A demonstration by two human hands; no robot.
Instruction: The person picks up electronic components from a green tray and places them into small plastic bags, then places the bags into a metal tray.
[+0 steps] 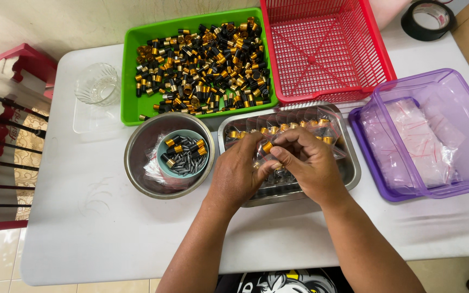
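My left hand [237,173] and my right hand [308,165] meet over a rectangular steel tray [352,168]. Together they pinch a small clear plastic bag [264,158] with a gold-and-black cylindrical part [267,146] at its mouth. Inside the tray lies a row of filled clear bags [305,122] with gold parts in them. Left of my hands stands a round steel bowl [139,146] holding a small teal bowl [164,149] of dark and gold parts. A green tray [131,70] behind it is full of several black-and-gold parts.
A red mesh basket [327,49] sits at the back. At the right, a purple translucent box [386,184] holds empty clear bags. An empty glass cup [99,84] stands at the back left, a roll of black tape [429,19] at the back right. All rest on a white table [109,233].
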